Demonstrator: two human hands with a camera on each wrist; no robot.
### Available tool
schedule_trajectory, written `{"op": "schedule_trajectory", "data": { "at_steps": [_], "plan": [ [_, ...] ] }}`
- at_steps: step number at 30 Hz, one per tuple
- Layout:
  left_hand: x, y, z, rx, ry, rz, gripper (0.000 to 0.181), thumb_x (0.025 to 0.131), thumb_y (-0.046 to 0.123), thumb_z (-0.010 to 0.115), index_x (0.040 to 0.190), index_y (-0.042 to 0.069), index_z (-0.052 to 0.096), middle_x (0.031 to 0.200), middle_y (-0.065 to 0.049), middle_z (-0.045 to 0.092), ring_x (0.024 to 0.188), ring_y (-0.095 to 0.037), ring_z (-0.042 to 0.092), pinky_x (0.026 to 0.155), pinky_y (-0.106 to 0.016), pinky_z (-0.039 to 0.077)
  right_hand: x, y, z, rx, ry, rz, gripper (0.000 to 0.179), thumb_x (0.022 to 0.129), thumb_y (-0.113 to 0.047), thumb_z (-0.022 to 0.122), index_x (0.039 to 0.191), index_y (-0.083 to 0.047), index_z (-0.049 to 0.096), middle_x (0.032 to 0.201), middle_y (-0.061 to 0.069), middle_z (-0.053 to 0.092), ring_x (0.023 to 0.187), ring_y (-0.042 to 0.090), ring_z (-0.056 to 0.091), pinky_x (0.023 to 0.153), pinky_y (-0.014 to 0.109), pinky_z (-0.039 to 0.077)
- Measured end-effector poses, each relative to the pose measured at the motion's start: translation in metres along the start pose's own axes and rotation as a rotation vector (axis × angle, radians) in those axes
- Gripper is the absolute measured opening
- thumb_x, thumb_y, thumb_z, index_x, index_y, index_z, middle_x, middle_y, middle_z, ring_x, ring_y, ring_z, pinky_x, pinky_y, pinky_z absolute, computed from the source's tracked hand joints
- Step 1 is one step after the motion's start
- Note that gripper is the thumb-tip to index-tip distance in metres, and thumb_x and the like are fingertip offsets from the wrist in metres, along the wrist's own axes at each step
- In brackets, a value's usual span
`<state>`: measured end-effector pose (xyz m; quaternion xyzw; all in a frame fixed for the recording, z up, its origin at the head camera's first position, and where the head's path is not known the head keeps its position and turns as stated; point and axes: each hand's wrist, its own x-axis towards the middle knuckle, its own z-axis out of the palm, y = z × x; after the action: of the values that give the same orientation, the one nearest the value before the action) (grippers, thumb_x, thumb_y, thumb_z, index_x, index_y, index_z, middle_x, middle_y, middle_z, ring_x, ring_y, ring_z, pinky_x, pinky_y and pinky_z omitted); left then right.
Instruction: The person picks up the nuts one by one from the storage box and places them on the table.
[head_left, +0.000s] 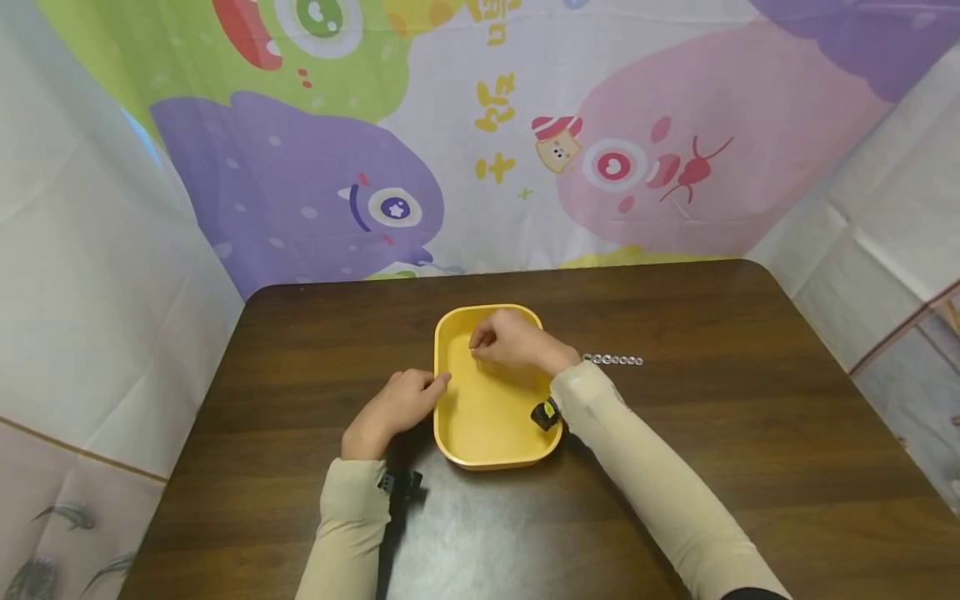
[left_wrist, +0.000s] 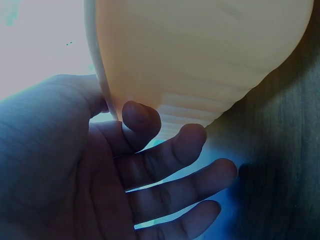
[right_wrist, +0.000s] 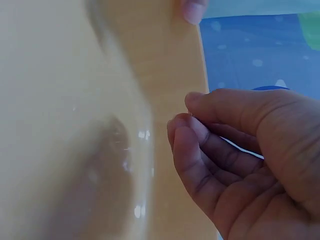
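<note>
A yellow rectangular tray [head_left: 491,433] with rounded corners and raised walls stands on the table. My left hand [head_left: 405,402] grips its left wall, thumb over the rim and index finger against the outside; the other fingers spread below, as the left wrist view shows. Above the tray's far half is my right hand [head_left: 513,340], with thumb and index fingertips [right_wrist: 194,101] pressed together and the other fingers curled. A tiny glinting bit [right_wrist: 191,115] shows at that pinch, mostly hidden by the fingers; I cannot tell its kind.
Right of the tray, a short row of small shiny metal rings [head_left: 615,360] lies on the dark wooden table [head_left: 300,358], beside my right wrist. A cartoon-printed cloth [head_left: 487,217] hangs behind the table's far edge. Pale sheets [head_left: 90,275] hang at both sides.
</note>
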<state>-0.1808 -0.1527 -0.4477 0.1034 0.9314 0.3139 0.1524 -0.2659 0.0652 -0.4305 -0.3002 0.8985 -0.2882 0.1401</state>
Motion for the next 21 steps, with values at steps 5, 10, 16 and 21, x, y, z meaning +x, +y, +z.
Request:
{"op": "schedule_trajectory", "data": {
  "at_steps": [5,10,16,21],
  "plan": [
    [0.0,0.0,0.0,0.003,-0.005,-0.004,0.047,0.107,0.039,0.044,0.071,0.012,0.056,0.064,0.0,0.042,0.059,-0.016,0.043,0.06,-0.029,0.036,-0.006,-0.005,-0.005,0.044,0.015,-0.002,0.009,0.095,-0.016,0.074,0.097,-0.009,0.077,0.091,0.003,0.076,0.078,0.011,0.068,0.077,0.026,0.056],
    [0.001,0.0,0.0,0.012,0.002,0.003,0.046,0.107,0.039,0.044,0.072,0.011,0.057,0.065,0.0,0.042,0.06,-0.016,0.044,0.061,-0.029,0.037,-0.01,-0.011,-0.009,0.114,0.009,0.009,0.008,0.095,-0.012,0.073,0.096,-0.005,0.076,0.088,0.011,0.078,0.068,0.013,0.07,0.069,0.024,0.055],
    [0.003,-0.001,0.001,0.027,0.015,0.018,0.046,0.107,0.038,0.045,0.073,0.011,0.058,0.065,0.001,0.042,0.061,-0.016,0.045,0.061,-0.03,0.038,-0.015,-0.018,-0.013,0.149,0.019,0.019,0.008,0.095,-0.011,0.073,0.098,-0.003,0.075,0.092,0.017,0.078,0.071,0.025,0.074,0.069,0.025,0.056],
    [0.003,-0.002,0.001,0.029,0.013,0.011,0.045,0.107,0.039,0.045,0.074,0.011,0.059,0.065,0.001,0.043,0.061,-0.016,0.046,0.061,-0.03,0.038,-0.018,-0.02,-0.015,0.155,0.035,0.01,0.008,0.095,-0.011,0.074,0.098,-0.003,0.075,0.093,0.017,0.078,0.076,0.029,0.076,0.07,0.026,0.058]
  ]
}}
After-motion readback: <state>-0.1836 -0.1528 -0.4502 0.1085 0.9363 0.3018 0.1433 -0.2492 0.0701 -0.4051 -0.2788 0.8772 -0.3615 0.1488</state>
